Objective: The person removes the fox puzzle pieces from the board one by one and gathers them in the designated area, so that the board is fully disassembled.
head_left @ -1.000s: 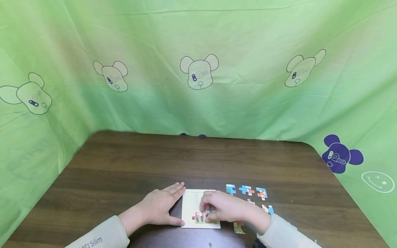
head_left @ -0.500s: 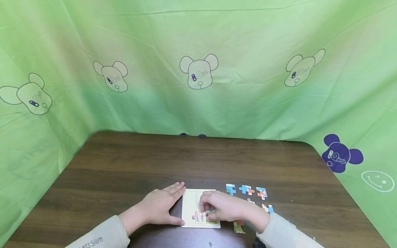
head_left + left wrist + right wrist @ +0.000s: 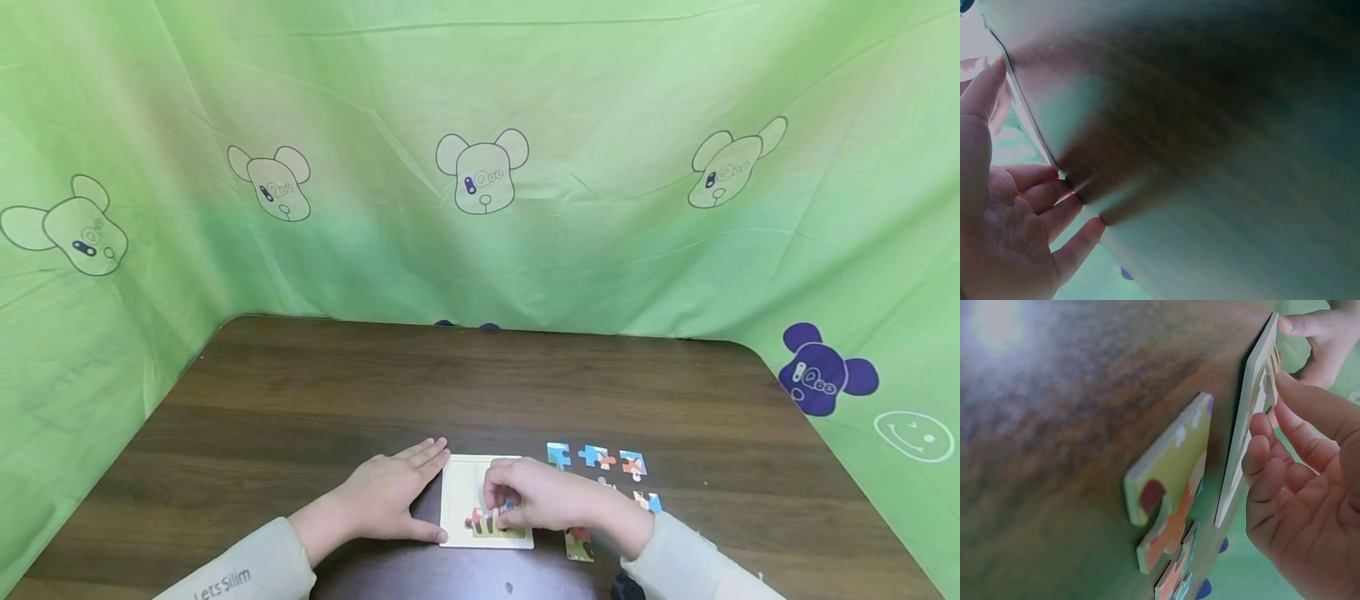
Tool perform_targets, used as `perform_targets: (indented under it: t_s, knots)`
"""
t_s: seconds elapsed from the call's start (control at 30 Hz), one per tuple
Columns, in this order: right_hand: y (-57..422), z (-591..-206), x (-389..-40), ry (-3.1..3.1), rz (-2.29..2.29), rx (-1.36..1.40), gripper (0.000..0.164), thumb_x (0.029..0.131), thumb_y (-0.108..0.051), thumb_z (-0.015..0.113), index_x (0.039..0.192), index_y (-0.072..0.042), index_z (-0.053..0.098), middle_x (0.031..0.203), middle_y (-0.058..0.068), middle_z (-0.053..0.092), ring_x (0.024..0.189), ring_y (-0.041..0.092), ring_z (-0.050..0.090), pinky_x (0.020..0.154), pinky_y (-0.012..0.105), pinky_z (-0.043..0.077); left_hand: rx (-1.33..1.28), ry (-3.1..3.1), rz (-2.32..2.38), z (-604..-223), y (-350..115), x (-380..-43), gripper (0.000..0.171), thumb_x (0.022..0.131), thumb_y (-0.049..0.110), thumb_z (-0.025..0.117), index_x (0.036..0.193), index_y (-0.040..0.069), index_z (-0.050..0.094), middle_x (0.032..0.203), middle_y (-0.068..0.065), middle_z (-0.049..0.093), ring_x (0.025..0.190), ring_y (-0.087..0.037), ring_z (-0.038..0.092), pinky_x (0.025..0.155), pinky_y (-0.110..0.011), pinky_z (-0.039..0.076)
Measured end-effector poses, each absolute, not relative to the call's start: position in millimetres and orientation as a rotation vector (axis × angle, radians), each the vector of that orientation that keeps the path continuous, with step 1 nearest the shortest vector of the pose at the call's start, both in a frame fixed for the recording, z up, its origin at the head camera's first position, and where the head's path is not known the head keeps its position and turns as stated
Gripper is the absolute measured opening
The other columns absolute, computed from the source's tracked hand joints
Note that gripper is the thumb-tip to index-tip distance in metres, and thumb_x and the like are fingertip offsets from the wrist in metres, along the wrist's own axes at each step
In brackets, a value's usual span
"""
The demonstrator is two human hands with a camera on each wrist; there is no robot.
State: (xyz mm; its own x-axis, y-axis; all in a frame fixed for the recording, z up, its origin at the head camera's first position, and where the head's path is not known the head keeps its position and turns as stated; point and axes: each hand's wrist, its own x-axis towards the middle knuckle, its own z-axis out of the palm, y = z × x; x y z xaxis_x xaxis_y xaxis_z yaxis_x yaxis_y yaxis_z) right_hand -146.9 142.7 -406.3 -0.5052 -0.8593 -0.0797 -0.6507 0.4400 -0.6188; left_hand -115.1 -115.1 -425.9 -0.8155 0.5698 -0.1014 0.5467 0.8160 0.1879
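Note:
A pale square puzzle board (image 3: 459, 483) lies near the table's front edge. Along its lower part sit joined jigsaw pieces (image 3: 483, 526) with a green, red and dark-striped picture. My left hand (image 3: 384, 497) rests flat on the table, fingers straight, its thumb and fingertips against the board's left edge. Over the board's right half, my right hand (image 3: 536, 497) pinches a jigsaw piece with thumb and bent fingers, low against the other pieces. That piece is mostly hidden by the fingers. In the right wrist view, the thumb presses close to the board's face.
Several loose jigsaw pieces (image 3: 596, 457) lie to the right of the board, some partly under the right forearm. One green and red piece (image 3: 578, 544) is near the board's lower right corner. A green printed curtain (image 3: 480, 267) stands behind the brown table (image 3: 375, 375).
Both hands keep nearly the same place on the board. The right fingers stay at the same spot over the pieces, with only a very slight shift of the whole view.

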Motion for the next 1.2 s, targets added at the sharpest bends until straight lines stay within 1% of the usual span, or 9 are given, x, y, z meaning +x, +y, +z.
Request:
perform_targets:
  t_s: [0.17,0.43,0.57,0.8,1.07,1.2]
  knots:
    - [142.8,-406.6,-147.5,2.288,-0.797,-1.28,0.015,0.082,-0.003,0.072,0.087,-0.013,0.061,0.083,-0.005,0.059,0.075,-0.003,0.05,0.069,0.015,0.046,0.888,2.844,0.224,-426.2,-115.3,-115.5,0.1,0.077,0.071,0.067,0.151,0.009,0.042,0.16,-0.005,0.038,0.148,-0.019,0.037,0.097,-0.054,0.051]
    - [143.8,-409.7,-149.9,2.206,-0.915,-1.229,0.012,0.087,-0.005,0.07,0.085,-0.012,0.06,0.075,-0.011,0.054,0.068,-0.007,0.047,0.064,0.015,0.046,0.892,2.848,0.207,-426.0,-114.9,-117.4,0.1,0.077,0.072,0.066,0.151,0.009,0.042,0.16,-0.004,0.038,0.148,-0.019,0.037,0.096,-0.054,0.051]
    - [143.9,-411.0,-149.7,2.153,-0.961,-1.222,0.012,0.088,-0.005,0.07,0.084,-0.011,0.06,0.072,-0.01,0.055,0.066,-0.008,0.048,0.062,0.015,0.047,0.888,2.844,0.216,-426.2,-115.1,-116.8,0.1,0.077,0.072,0.067,0.151,0.009,0.043,0.16,-0.005,0.038,0.148,-0.019,0.037,0.096,-0.054,0.051]
    - [142.0,-411.3,-148.7,2.109,-0.997,-1.209,0.011,0.087,-0.003,0.068,0.082,-0.008,0.061,0.074,-0.006,0.06,0.068,-0.008,0.051,0.064,0.017,0.051,0.878,2.842,0.221,-424.2,-115.0,-115.2,0.099,0.077,0.071,0.067,0.151,0.008,0.043,0.16,-0.005,0.038,0.148,-0.02,0.037,0.097,-0.054,0.051]
    - [143.3,-410.7,-148.9,2.162,-1.018,-1.212,0.011,0.087,-0.003,0.069,0.082,-0.01,0.061,0.074,-0.01,0.058,0.069,-0.008,0.051,0.065,0.017,0.051,0.9,2.854,0.206,-423.9,-114.0,-114.4,0.1,0.077,0.071,0.067,0.15,0.007,0.044,0.159,-0.006,0.039,0.147,-0.02,0.039,0.097,-0.051,0.052]
    - [148.4,-408.4,-149.2,2.196,-1.028,-1.202,0.011,0.088,-0.005,0.069,0.082,-0.011,0.062,0.075,-0.01,0.058,0.07,-0.007,0.051,0.066,0.017,0.051,0.906,2.856,0.201,-424.7,-114.2,-114.9,0.1,0.077,0.072,0.067,0.15,0.007,0.044,0.159,-0.007,0.039,0.147,-0.02,0.039,0.096,-0.051,0.052]
